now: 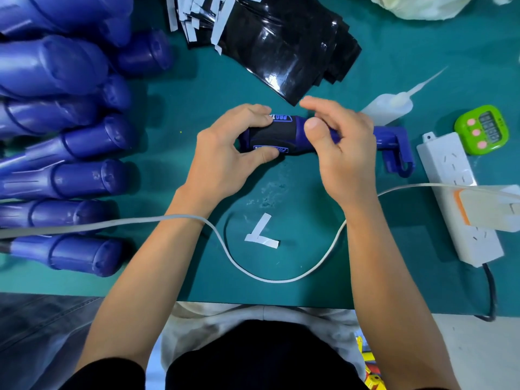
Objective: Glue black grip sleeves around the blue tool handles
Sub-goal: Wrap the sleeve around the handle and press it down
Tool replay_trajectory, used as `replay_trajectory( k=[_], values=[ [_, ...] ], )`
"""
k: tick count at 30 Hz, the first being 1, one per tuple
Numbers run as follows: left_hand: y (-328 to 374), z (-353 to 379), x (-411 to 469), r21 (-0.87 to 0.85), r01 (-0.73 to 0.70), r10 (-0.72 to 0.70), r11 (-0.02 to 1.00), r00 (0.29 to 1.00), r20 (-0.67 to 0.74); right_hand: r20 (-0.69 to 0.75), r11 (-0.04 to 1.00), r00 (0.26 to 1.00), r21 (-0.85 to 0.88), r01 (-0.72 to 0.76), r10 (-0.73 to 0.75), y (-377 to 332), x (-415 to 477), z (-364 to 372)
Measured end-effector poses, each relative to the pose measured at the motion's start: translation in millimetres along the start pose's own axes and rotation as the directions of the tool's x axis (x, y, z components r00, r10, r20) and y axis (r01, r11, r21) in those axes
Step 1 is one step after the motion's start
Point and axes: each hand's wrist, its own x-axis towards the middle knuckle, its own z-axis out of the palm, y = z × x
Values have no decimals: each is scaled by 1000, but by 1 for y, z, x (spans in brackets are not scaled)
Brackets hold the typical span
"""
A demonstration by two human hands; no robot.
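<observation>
Item in your hands: one blue tool handle (298, 133), lying crosswise at the middle of the green table (197, 114), its hooked end (394, 150) pointing to your right. A black grip sleeve (271, 133) is wrapped around its thick part. The sleeve carries blue-edged label panels with pale lettering; the upper one reads, upside down from your side, something like "PRO", the rest covered by your finger. The lower panel's writing is too blurred to read.

Your left hand (225, 153) is closed around the sleeved end, fingers over the top and thumb pressed on the lower edge of the sleeve. Your right hand (337, 144) grips the bare blue neck just beside the sleeve, thumb in front, forefinger raised loosely above.

Stock, left: a heap of unsleeved blue handles (70, 153), rounded ends toward the middle.

Stock, top: a fanned stack of glossy black sleeves (284, 49) with white backing strips (197, 18) at its left edge.

Also on the table: a translucent glue bottle (388, 106) with a long nozzle, lying just behind your right hand; a green timer (481, 129) with three pink buttons, digits unreadable; a white power strip (455, 190); a white cable (253, 273) looping across your wrists; two peeled white strips (263, 233) near you.
</observation>
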Motion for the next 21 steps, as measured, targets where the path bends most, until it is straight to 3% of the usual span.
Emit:
replay_trajectory(
  k=[2,6,21],
  values=[
    [-1,0,1,-3,-9,9,1000,1000,-2,-21,995,1000,101,15,-13,0,-3,0],
    [-2,0,1,-5,-19,18,1000,1000,-19,17,988,993,-101,114,-113,2,-6,8],
    [5,3,-1,-50,58,-61,997,997,-54,-233,976,951,-125,180,-205,6,-12,32]
  ],
)
